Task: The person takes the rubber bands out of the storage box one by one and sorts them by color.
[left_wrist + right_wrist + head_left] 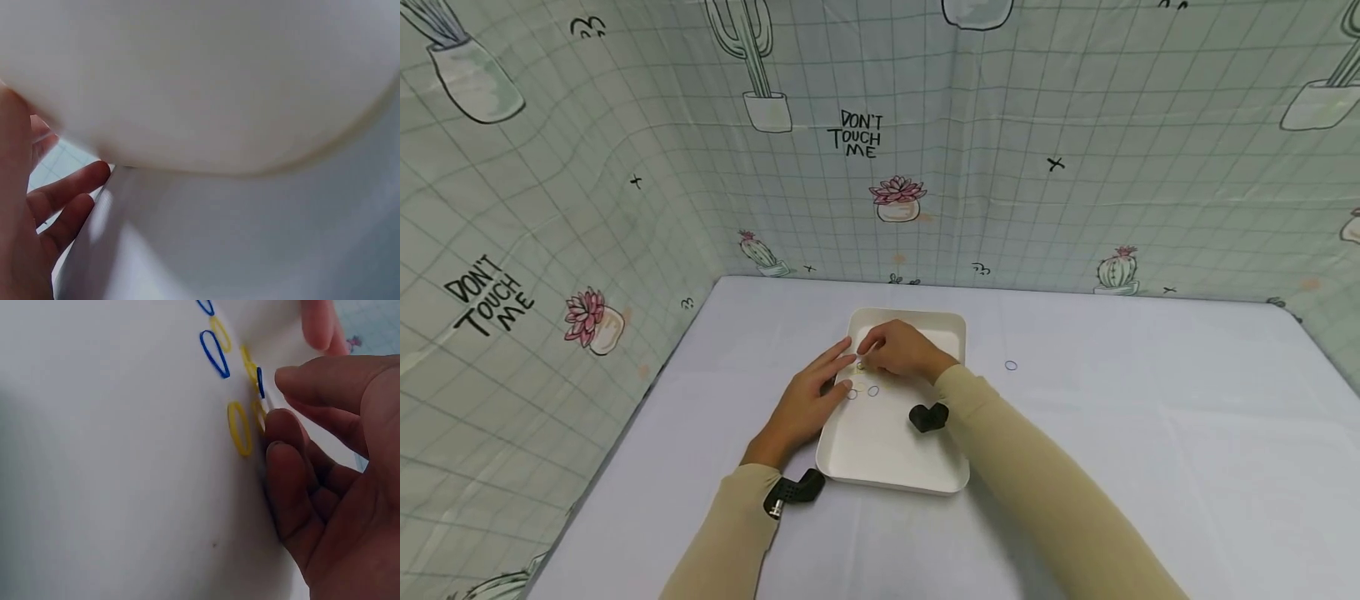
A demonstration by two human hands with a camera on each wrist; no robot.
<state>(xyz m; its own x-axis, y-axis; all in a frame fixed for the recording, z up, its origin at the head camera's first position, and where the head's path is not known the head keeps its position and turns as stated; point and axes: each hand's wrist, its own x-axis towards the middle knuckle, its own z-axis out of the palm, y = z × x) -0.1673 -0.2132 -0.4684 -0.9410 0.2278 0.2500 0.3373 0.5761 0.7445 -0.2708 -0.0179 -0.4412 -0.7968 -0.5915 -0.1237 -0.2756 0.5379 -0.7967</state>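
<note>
A white tray (pixel 887 467) lies on the table. Small yellow and blue rubber bands lie loose on its floor, among them a yellow band (pixel 240 428) and a blue band (pixel 214 353). My right hand (pixel 275 400) hovers over them with curled fingers, its thumb and forefinger pinching a small blue rubber band (pixel 260 382). My left hand (pixel 842 371) rests with straight fingers on the tray's left rim. In the left wrist view the tray's wall (pixel 206 81) fills the frame, with the left hand's fingers (pixel 69 190) beside it.
One blue band (pixel 1011 365) lies alone on the white table (pixel 1150 433) to the right of the tray. A cactus-print curtain (pixel 1000 167) closes off the back and the left side. A black wrist-camera mount (pixel 927 417) hangs over the tray.
</note>
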